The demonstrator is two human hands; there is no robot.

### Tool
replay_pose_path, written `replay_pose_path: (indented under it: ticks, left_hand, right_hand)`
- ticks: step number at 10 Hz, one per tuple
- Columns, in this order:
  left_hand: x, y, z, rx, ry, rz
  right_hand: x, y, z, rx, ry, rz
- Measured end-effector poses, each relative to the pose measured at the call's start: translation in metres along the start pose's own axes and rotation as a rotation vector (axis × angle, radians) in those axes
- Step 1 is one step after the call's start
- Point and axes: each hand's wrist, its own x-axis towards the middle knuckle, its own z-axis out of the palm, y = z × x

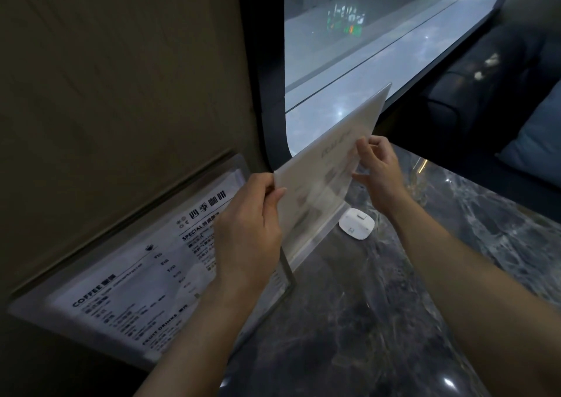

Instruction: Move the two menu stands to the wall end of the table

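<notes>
While both hands reach out over the dark marble table (379, 320), they hold one white menu stand (328, 166) at its two side edges. The left hand (246, 229) is closed on the near edge, thumb on the front & fingers curled behind. The right hand (378, 169) pinches the far edge w/ thumb and fingertips, the other fingers loose. That stand is upright but tilted, and its clear base sits at the table top, close to the window (364, 47). A second menu stand (145, 275) w/ black print leans flat against the tan wall (121, 78) at the table's end, partly behind the left arm. A small white gadget (356, 223) lies on the table just beside the held stand's base, under the right wrist. A blue cushion (537, 141) shows at the far right.
</notes>
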Motion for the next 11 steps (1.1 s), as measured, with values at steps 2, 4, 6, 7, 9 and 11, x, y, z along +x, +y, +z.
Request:
replay_pose_path:
  ticks: [2,4,6,7,9,11]
  left_hand:
    - [-0.001,-0.001,0.006,-0.047,-0.004,0.024]
    - [0.002,-0.004,0.009,-0.072,0.015,0.009]
    - [0.001,-0.005,0.01,-0.087,-0.011,-0.031]
    - [0.001,-0.005,0.01,-0.1,-0.029,-0.058]
    - [0.003,-0.004,0.006,-0.085,-0.042,-0.07]
    - [0.01,0.005,0.0,-0.105,0.067,-0.111]
  right_hand:
    - [0.005,0.008,-0.003,0.025,-0.002,-0.013]
    - [0.007,0.012,-0.009,0.016,-0.021,-0.003]
    - [0.006,0.015,-0.011,-0.021,-0.03,-0.015]
    - [0.005,0.015,-0.011,-0.033,-0.042,-0.007]
    - [0.003,0.01,-0.012,-0.09,-0.047,-0.03]
    - [-0.001,-0.006,-0.021,-0.434,0.108,-0.006]
